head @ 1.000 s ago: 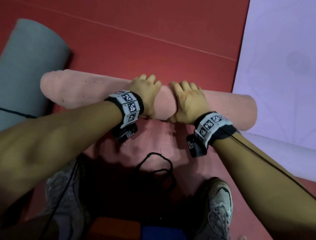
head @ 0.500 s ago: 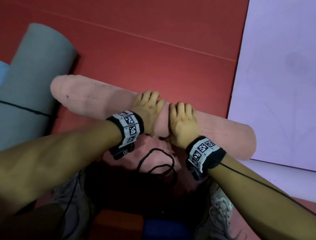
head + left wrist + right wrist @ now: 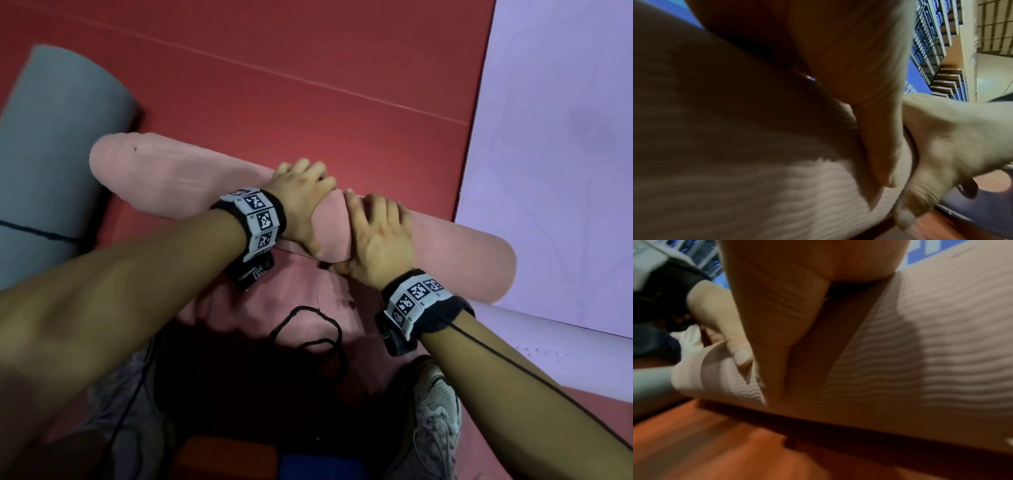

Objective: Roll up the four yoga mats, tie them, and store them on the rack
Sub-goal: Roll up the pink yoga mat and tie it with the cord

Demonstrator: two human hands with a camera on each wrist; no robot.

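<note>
Red floor padding [image 3: 308,85] runs under everything, with a pale purple mat [image 3: 561,137] spread flat to the right of the pink mat [image 3: 171,181]. That pink mat is nearly all rolled: only a short flap lies flat on the near side of the roll, toward the person's shoes, and a black cord [image 3: 315,329] sits loose on that flap, not yet tied round anything. The roll's long axis runs from far left to near right, one end pointing at the grey mat [image 3: 51,144], the other reaching the purple one. The left hand [image 3: 301,205] and right hand [image 3: 380,236] sit side by side at the roll's middle, each grip draped over the top with fingers curled round it and thumbs on the near side. The grey mat left of the pink roll is rolled and has a dark cord round it, so it looks finished; the purple mat is still flat. No rack shows, so storing seems wholly left.
</note>
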